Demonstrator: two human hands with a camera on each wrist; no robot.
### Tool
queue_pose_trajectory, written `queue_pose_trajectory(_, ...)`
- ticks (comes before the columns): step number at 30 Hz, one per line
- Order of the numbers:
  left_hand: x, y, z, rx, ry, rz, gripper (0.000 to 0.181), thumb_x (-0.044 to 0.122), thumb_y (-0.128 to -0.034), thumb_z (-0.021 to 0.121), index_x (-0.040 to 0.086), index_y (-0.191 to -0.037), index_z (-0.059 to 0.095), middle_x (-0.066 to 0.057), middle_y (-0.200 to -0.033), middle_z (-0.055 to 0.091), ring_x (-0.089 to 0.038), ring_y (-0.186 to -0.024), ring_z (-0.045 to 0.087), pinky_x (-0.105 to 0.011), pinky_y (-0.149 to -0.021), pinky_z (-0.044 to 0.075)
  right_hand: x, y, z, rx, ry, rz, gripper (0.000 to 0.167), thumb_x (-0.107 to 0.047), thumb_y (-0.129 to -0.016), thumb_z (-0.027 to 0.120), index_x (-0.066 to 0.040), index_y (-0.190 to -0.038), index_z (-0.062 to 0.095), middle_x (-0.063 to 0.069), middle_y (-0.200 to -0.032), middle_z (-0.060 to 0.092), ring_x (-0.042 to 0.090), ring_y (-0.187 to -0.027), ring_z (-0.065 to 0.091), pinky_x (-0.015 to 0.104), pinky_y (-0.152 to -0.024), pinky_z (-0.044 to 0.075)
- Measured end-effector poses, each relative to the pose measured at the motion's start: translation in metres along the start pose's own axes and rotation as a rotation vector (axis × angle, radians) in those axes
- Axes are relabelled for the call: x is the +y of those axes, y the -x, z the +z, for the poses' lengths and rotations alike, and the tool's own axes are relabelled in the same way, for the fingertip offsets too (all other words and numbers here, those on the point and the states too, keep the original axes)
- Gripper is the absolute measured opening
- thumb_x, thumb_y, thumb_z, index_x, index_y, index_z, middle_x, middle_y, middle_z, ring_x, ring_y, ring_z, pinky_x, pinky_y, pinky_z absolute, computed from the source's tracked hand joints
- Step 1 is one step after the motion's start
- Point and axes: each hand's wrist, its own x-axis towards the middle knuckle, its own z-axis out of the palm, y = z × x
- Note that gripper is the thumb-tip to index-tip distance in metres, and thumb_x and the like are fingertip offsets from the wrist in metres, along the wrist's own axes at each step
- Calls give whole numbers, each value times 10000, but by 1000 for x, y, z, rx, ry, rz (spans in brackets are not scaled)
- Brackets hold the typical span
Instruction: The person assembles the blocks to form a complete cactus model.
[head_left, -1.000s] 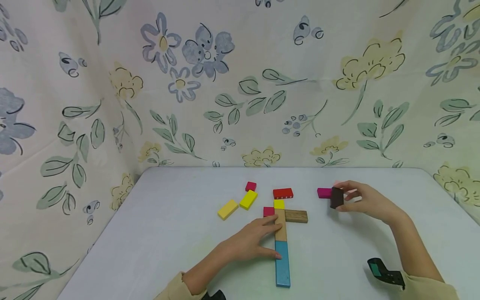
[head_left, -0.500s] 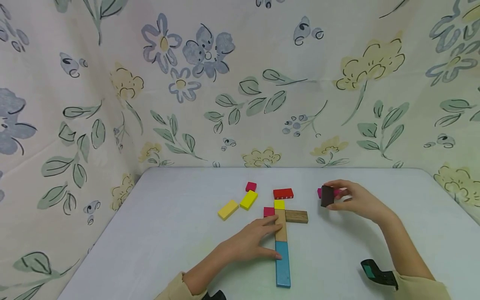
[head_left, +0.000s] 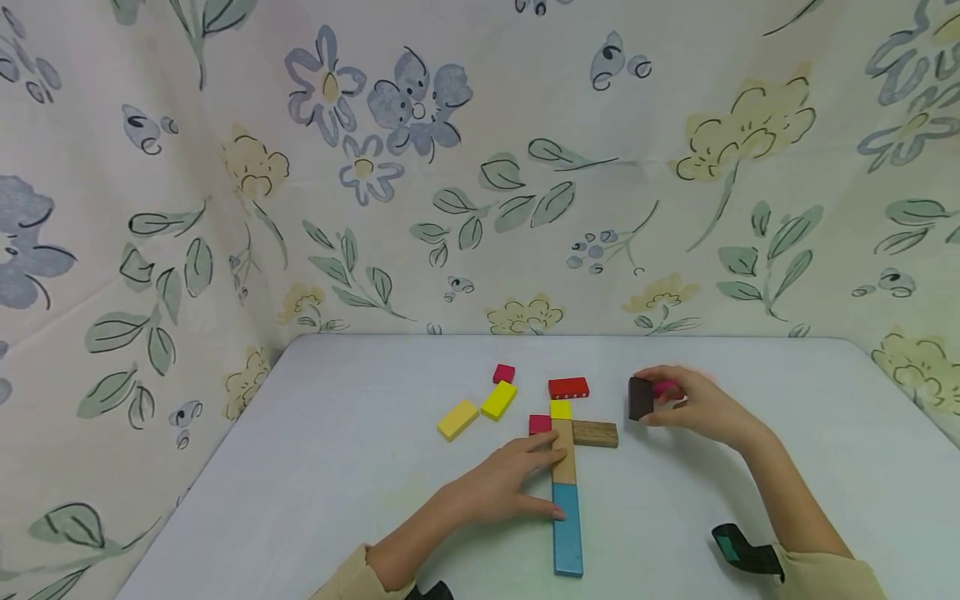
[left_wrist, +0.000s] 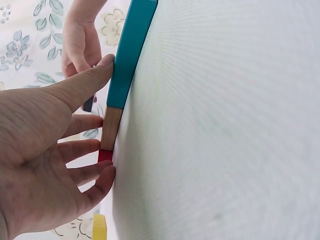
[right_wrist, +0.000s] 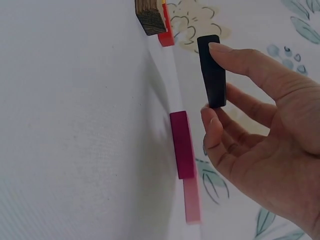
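Observation:
My right hand pinches a dark block between thumb and fingers; the right wrist view shows the dark block raised beside a magenta block. With spread, relaxed fingers, my left hand touches the line of blocks: the thumb at the blue block, fingertips at the tan block. A yellow block tops this line. A crimson block lies against its left side, a brown wooden block against its right.
On the white table, a red block lies behind the line. To the left are two yellow blocks, one bright and one paler, plus a small crimson block. A pale pink block adjoins the magenta one. Floral cloth hangs behind.
My right hand has moved left with the dark block, passing in front of the magenta block. My left hand and the line of blocks have stayed in place.

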Motion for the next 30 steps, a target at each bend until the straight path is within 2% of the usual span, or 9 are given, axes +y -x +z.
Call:
queue_pose_trajectory(9,0,0,1,0,-11,-4,842,655,-906,724,358,-1629,410,57,-1730,298,-218,-1557,345,-484,-1192,442,0,-2,5,-16,-47,-23,597,-118,-869,865,60,-1375,601,255,-1299,624,316,-1069,609,241,-773,583)
queue_pose_trajectory(20,15,7,-10,-3,1,-21,810,601,-927,733,324,-1625,430,58,-1732,295,-213,-1562,335,-496,-1210,418,-3,-7,9,-27,-12,-6,606,-152,-860,876,33,-1378,624,227,-1270,646,286,-1043,618,237,-793,576)
queue_pose_trajectory(24,18,8,-12,-8,0,-26,809,600,-926,734,329,-1625,429,61,-1732,296,-208,-1563,334,-497,-1211,416,-2,-12,11,-40,14,14,615,-186,-862,880,12,-1386,625,198,-1226,659,290,-1047,610,278,-800,578)
queue_pose_trajectory(30,14,6,-8,-4,-6,-20,817,618,-927,722,346,-1631,411,66,-1738,280,-219,-1570,324,-506,-1208,417,-1,-19,16,-64,13,26,618,-187,-868,877,21,-1389,618,208,-1215,656,292,-1031,591,321,-813,567)
